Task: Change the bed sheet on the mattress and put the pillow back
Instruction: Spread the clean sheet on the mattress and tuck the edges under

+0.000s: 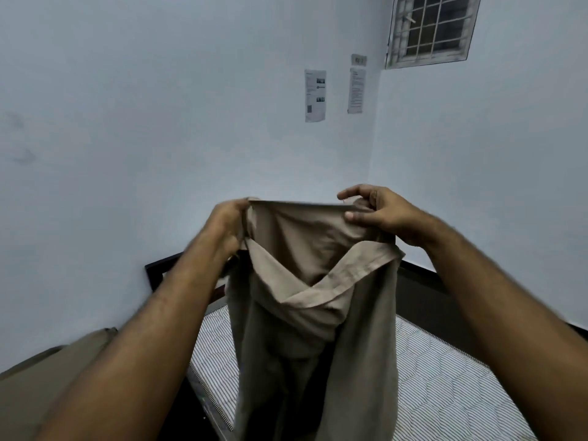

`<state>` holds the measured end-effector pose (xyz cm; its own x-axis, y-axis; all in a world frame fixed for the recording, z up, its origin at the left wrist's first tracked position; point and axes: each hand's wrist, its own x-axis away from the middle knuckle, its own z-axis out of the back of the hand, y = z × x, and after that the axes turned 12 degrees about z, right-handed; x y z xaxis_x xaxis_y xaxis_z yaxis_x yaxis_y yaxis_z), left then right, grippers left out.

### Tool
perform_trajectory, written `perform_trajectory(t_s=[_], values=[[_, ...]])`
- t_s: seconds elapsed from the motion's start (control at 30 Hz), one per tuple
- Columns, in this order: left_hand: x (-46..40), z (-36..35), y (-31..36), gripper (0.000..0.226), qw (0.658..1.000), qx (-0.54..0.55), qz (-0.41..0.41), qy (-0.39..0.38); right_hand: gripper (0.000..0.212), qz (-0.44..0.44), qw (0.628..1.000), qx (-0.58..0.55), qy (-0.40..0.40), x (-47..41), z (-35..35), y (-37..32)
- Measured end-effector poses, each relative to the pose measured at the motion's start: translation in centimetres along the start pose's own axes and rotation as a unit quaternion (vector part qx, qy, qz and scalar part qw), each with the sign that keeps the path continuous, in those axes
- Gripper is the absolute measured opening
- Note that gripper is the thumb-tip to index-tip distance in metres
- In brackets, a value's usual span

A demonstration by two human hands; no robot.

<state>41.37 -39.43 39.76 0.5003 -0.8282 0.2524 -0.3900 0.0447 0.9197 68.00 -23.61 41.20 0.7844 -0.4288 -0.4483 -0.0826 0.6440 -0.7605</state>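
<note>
A beige bed sheet (311, 313) hangs in front of me, held up by its top edge. My left hand (227, 224) grips the sheet's left corner, bunched in the fist. My right hand (378, 214) pinches the right part of the edge between thumb and fingers. The edge is stretched taut between both hands and the rest falls in folds. Below lies the bare mattress (445, 377), white with thin grey stripes, partly hidden by the sheet. No pillow is clearly in view.
A dark bed frame (159, 272) runs along the pale blue walls at the corner. More beige cloth (47, 377) lies at the lower left. Two papers (315, 95) hang on the wall, and a barred window (432, 27) is at the top right.
</note>
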Motion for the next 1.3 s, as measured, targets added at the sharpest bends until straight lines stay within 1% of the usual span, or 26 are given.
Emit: perform_trajectory(t_s=[0.07,0.13,0.17,0.2,0.27,0.3,0.33,0.4,0.43,0.47,0.5,0.53,0.57,0.6,0.63,0.67,0.7,0.77,0.8,0.93,1.0,1.07,1.1,1.17,1.23,1.3], values=[[0.2,0.5,1.7,0.015,0.995,-0.064,-0.080,0.009,0.037,-0.024,0.993,0.111,-0.026,0.5,0.0,1.3],[0.6,0.6,2.8,0.015,0.975,-0.158,-0.156,0.027,0.021,-0.068,0.970,0.226,-0.054,0.5,-0.1,3.3],[0.8,0.5,3.1,0.018,0.967,-0.182,-0.176,0.019,0.011,-0.100,0.950,0.292,-0.053,0.4,-0.1,4.6],[1.0,0.4,3.3,0.019,0.963,-0.195,-0.186,0.002,0.011,-0.144,0.928,0.342,-0.033,0.5,-0.2,5.8],[1.1,0.4,3.3,0.017,0.947,-0.246,-0.204,-0.034,0.020,-0.218,0.900,0.375,0.036,0.7,-0.3,7.7],[0.8,0.5,3.2,0.013,0.920,-0.323,-0.219,-0.035,0.020,-0.231,0.892,0.381,0.072,0.8,-0.3,8.2],[0.1,0.9,3.1,0.011,0.867,-0.442,-0.230,-0.022,0.018,-0.226,0.890,0.380,0.109,0.8,-0.3,8.3],[-0.9,1.7,2.3,0.024,0.710,-0.681,-0.179,0.017,0.016,-0.164,0.906,0.340,0.190,0.3,-0.5,7.5],[-1.3,2.3,1.6,0.034,0.656,-0.742,-0.134,0.024,0.017,-0.112,0.913,0.318,0.229,0.0,-0.8,6.5],[-1.8,3.0,0.9,0.040,0.635,-0.765,-0.107,0.028,0.018,-0.056,0.917,0.297,0.260,-0.4,-1.2,5.3],[-2.2,3.8,0.2,0.038,0.644,-0.756,-0.101,0.050,0.022,-0.013,0.925,0.276,0.262,-0.7,-1.5,3.9],[-2.7,4.7,-0.1,0.029,0.673,-0.722,-0.124,0.096,0.029,0.002,0.939,0.263,0.224,-1.0,-1.8,2.4],[-2.9,5.5,-0.2,0.020,0.709,-0.665,-0.167,0.165,0.035,-0.017,0.954,0.265,0.141,-1.3,-2.0,1.5],[-2.8,6.2,-0.2,0.017,0.741,-0.592,-0.214,0.233,0.036,-0.062,0.955,0.287,0.034,-1.4,-1.9,0.8],[-2.7,6.7,0.0,0.019,0.767,-0.523,-0.251,0.275,0.031,-0.115,0.937,0.323,-0.063,-1.4,-1.7,0.7],[-2.6,7.0,0.3,0.027,0.782,-0.481,-0.271,0.288,0.022,-0.159,0.912,0.358,-0.119,-1.5,-1.4,1.0],[-2.3,6.8,0.5,0.033,0.787,-0.475,-0.276,0.281,0.014,-0.186,0.895,0.387,-0.122,-1.6,-0.9,1.9],[-1.9,6.0,0.4,0.038,0.774,-0.496,-0.278,0.278,0.007,-0.199,0.889,0.409,-0.059,-1.8,-0.5,3.8],[-1.7,5.5,0.4,0.042,0.775,-0.491,-0.277,0.285,0.003,-0.207,0.886,0.411,-0.048,-1.9,-0.6,4.7],[-1.2,4.4,0.2,0.048,0.819,-0.407,-0.267,0.304,0.013,-0.290,0.871,0.386,-0.094,-0.9,-2.3,8.6],[-0.9,4.4,0.1,0.048,0.821,-0.390,-0.261,0.325,0.018,-0.292,0.887,0.352,-0.055,0.0,-2.6,9.9],[-0.4,4.3,-0.3,0.047,0.828,-0.377,-0.251,0.330,0.019,-0.252,0.919,0.303,0.030,0.1,-2.9,9.9],[-0.5,4.2,-0.6,0.046,0.842,-0.371,-0.247,0.305,0.026,-0.216,0.938,0.264,0.063,-0.3,-3.3,9.1],[-0.6,3.3,-1.5,0.043,0.873,-0.367,-0.245,0.209,0.037,-0.140,0.974,0.154,0.086,-1.2,-4.8,6.5],[-0.6,1.5,-2.8,0.033,0.898,-0.349,-0.239,0.120,0.038,-0.083,0.991,0.072,0.080,-2.1,-6.6,3.1],[0.9,-1.4,-4.5,0.021,0.932,-0.292,-0.213,0.028,0.041,-0.047,0.994,0.020,0.100,-3.1,-8.1,0.2]])
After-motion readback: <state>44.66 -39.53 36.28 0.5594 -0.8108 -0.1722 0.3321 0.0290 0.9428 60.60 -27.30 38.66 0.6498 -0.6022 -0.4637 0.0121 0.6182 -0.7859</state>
